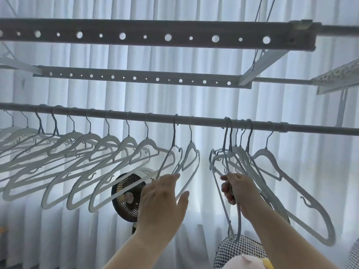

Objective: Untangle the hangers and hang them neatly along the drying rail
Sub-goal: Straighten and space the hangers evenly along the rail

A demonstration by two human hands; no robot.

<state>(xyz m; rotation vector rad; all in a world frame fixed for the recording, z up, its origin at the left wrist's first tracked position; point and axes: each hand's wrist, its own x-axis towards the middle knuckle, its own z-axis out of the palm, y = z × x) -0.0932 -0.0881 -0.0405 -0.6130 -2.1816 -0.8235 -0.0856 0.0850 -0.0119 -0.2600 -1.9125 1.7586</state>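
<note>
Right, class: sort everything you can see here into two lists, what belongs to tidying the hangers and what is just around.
Part of the job: drying rail; spaced hangers, touched by the left hand; bunched hangers, gripped by the right hand.
Just around: fan; curtain; perforated bars; houndstooth fabric.

Matt hangers [289,183], smooth metal rail [206,121]

Strong backlight through curtains [213,94]; soft focus
</note>
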